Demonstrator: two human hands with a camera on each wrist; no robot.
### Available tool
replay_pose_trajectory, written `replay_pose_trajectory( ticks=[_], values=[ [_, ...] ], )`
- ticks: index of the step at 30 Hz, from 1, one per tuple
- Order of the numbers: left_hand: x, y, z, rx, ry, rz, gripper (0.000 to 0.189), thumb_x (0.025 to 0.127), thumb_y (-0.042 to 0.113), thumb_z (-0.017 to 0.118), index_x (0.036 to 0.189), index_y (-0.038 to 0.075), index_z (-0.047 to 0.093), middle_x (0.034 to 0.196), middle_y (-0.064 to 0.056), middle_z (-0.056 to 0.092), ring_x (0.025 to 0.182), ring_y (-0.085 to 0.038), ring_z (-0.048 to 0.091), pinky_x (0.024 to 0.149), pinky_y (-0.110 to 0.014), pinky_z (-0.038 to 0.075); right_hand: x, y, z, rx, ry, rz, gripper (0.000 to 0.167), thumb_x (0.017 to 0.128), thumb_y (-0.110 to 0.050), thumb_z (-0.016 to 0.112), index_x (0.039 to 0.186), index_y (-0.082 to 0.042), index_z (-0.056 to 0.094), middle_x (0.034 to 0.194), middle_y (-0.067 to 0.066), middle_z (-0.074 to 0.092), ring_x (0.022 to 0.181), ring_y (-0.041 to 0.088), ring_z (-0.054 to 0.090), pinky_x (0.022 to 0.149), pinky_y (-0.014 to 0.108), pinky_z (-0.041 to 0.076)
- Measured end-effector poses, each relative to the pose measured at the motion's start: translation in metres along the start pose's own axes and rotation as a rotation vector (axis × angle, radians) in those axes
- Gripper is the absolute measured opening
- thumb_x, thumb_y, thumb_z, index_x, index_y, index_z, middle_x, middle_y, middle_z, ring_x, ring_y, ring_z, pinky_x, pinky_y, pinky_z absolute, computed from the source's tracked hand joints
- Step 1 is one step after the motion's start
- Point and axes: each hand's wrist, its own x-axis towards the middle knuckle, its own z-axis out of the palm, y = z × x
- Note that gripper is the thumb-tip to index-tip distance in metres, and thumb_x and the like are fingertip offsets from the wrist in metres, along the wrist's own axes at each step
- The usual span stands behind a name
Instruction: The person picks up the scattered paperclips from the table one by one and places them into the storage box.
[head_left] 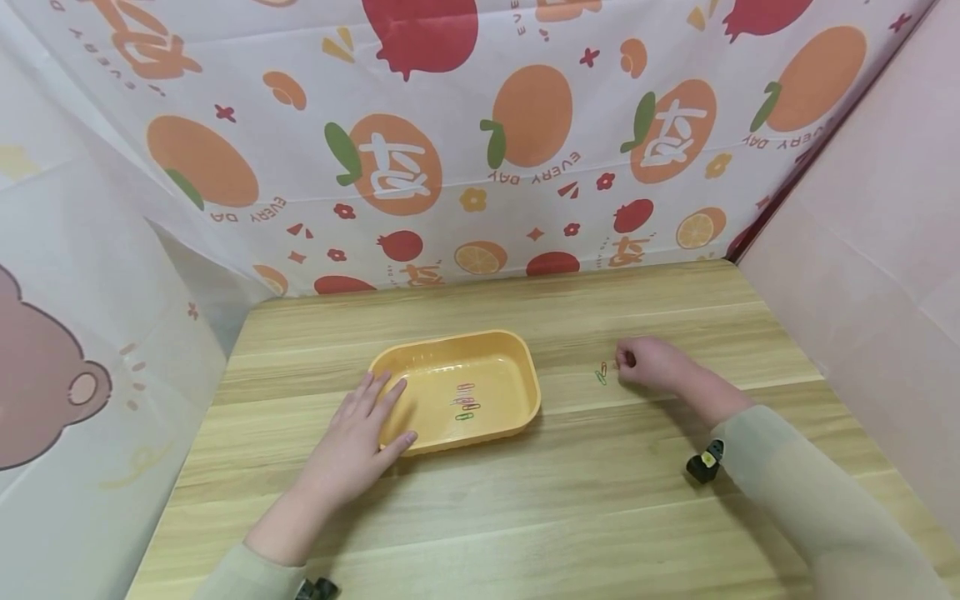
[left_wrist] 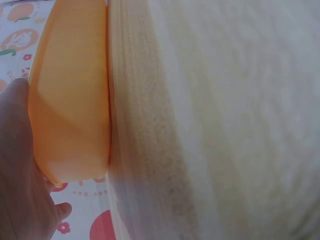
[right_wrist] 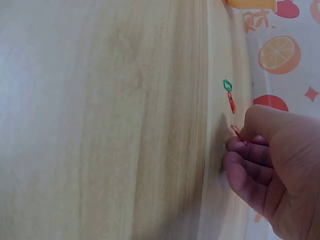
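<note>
My left hand rests on the left end of a yellow tray, its fingers spread over the rim and its thumb at the near edge. Several small paper clips, pink, red and green among them, lie on the tray's floor. Over to the right, my right hand is low over the table, the other fingers curled. Between thumb and forefinger it pinches a reddish-orange paper clip. Just left of that hand, a green paper clip and a red paper clip lie close together on the wood.
The wooden table has a fruit-print cloth hanging at its back edge. Pale cloth walls close in both sides. A small black device shows at the right wrist, and another at the left.
</note>
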Motion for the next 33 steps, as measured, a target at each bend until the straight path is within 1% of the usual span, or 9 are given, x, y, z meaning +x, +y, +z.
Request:
replay_pose_trajectory(
  ticks=[3,5,9,12,15,18,24,29,33],
  values=[
    [0.000,0.000,0.000,0.000,0.004,0.001,0.078,0.096,0.054,0.056,0.159,0.018,0.024,0.164,-0.013,0.018,0.151,-0.036,0.007,0.118,-0.061,0.015,-0.001,0.000,-0.001,0.004,-0.006,-0.006,0.009,0.086,-0.007,0.065,0.084,-0.015,0.059,0.074,-0.003,0.056,0.068,0.015,0.050,0.062,0.031,0.042],
    [-0.001,0.001,0.000,-0.001,0.005,0.001,0.078,0.096,0.054,0.056,0.158,0.017,0.025,0.164,-0.013,0.018,0.151,-0.036,0.007,0.118,-0.061,0.015,-0.002,-0.002,-0.002,-0.001,-0.013,-0.014,0.007,0.087,-0.007,0.065,0.090,-0.013,0.064,0.078,-0.003,0.059,0.072,0.015,0.053,0.065,0.033,0.046],
    [-0.001,0.001,0.001,-0.008,0.006,0.001,0.078,0.096,0.052,0.058,0.158,0.016,0.027,0.164,-0.013,0.018,0.151,-0.036,0.007,0.118,-0.061,0.015,-0.004,-0.006,-0.005,-0.052,-0.018,-0.037,0.016,0.088,-0.006,0.065,0.103,-0.008,0.069,0.087,0.000,0.066,0.079,0.015,0.058,0.074,0.038,0.053],
    [-0.001,0.001,0.001,-0.009,0.005,-0.002,0.078,0.096,0.052,0.058,0.158,0.017,0.026,0.164,-0.013,0.018,0.151,-0.036,0.007,0.118,-0.061,0.015,-0.005,-0.013,-0.007,-0.101,-0.019,-0.041,0.019,0.090,-0.006,0.064,0.108,-0.004,0.071,0.093,0.004,0.069,0.085,0.018,0.063,0.080,0.043,0.055],
    [-0.002,0.001,0.001,-0.008,0.007,-0.004,0.078,0.096,0.052,0.058,0.158,0.018,0.025,0.164,-0.013,0.019,0.151,-0.036,0.007,0.118,-0.061,0.015,-0.006,-0.019,-0.009,-0.141,-0.021,-0.028,0.018,0.092,-0.006,0.063,0.106,-0.003,0.072,0.098,0.008,0.072,0.092,0.024,0.066,0.084,0.045,0.055],
    [-0.002,0.002,0.001,-0.007,0.007,-0.002,0.078,0.096,0.052,0.058,0.159,0.018,0.025,0.164,-0.014,0.019,0.151,-0.036,0.007,0.118,-0.060,0.015,-0.007,-0.024,-0.009,-0.165,-0.019,0.004,0.015,0.093,-0.008,0.064,0.103,-0.004,0.074,0.101,0.009,0.073,0.097,0.027,0.067,0.086,0.046,0.055],
    [-0.002,0.002,0.001,-0.009,0.007,-0.003,0.078,0.096,0.052,0.058,0.159,0.018,0.024,0.164,-0.013,0.018,0.151,-0.036,0.007,0.118,-0.060,0.015,-0.008,-0.026,-0.009,-0.159,0.002,0.064,0.011,0.094,-0.013,0.066,0.096,-0.008,0.075,0.096,0.006,0.073,0.094,0.027,0.068,0.085,0.047,0.055],
    [-0.002,0.001,0.001,-0.009,0.003,-0.003,0.079,0.097,0.056,0.054,0.159,0.020,0.022,0.164,-0.013,0.018,0.151,-0.036,0.007,0.118,-0.060,0.015,-0.008,-0.022,-0.008,-0.138,0.041,0.056,0.010,0.092,-0.017,0.069,0.093,-0.009,0.076,0.092,0.005,0.073,0.089,0.026,0.068,0.083,0.048,0.054],
    [-0.002,0.001,0.001,-0.005,0.002,-0.002,0.079,0.097,0.059,0.051,0.159,0.020,0.022,0.164,-0.013,0.017,0.151,-0.036,0.006,0.118,-0.060,0.015,-0.007,-0.016,-0.006,-0.107,0.067,0.043,0.009,0.091,-0.018,0.070,0.093,-0.012,0.077,0.094,0.003,0.074,0.091,0.025,0.068,0.086,0.047,0.054]
  ],
)
